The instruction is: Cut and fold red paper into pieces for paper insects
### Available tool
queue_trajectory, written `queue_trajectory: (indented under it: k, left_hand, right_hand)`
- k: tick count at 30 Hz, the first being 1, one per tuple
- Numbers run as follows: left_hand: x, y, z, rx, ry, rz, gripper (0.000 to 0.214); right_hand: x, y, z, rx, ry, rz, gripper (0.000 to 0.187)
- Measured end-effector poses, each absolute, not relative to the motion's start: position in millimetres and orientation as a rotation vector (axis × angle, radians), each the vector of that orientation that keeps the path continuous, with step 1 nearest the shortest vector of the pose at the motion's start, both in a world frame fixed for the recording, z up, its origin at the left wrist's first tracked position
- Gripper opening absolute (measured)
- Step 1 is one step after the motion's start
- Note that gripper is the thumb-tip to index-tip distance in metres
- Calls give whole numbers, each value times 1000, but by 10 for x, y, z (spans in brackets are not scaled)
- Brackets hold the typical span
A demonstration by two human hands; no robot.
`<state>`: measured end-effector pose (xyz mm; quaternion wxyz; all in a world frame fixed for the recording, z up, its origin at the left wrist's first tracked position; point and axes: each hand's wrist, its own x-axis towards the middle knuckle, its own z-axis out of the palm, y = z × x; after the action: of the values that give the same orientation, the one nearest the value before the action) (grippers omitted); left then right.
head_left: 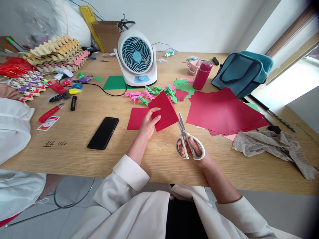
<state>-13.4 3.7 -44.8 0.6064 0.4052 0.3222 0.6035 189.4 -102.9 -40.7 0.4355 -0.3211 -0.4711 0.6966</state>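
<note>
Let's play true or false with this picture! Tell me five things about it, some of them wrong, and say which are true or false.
1. The left hand holds red paper. True.

2. The scissors are in the left hand too. False: the right hand holds them.

3. A black phone lies on the table. True.

4. The fan stands to the right of the red bottle in the picture. False: it stands to the left of it.

5. Pink and green paper strips lie in front of the fan. True.
</note>
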Motion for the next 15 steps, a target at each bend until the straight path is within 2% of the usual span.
queue_trajectory:
  k: [3, 5, 11, 15]
  left_hand:
    - [-87, 59, -466, 866, 741, 1518, 59]
    - [-70, 73, -479, 801, 750, 1539, 62]
    - [-109, 42, -468, 578, 725, 1343, 34]
    - [-124, 3, -426, 365, 710, 1265, 25]
  right_hand:
    - [1901, -1029, -422, -787, -1174, 1731, 43]
    - [1904, -1030, -435, -780, -1175, 1727, 43]
    - [1899, -1036, -465, -788, -1188, 1735, 45]
    - [1887, -1040, -480, -761, -1202, 1755, 43]
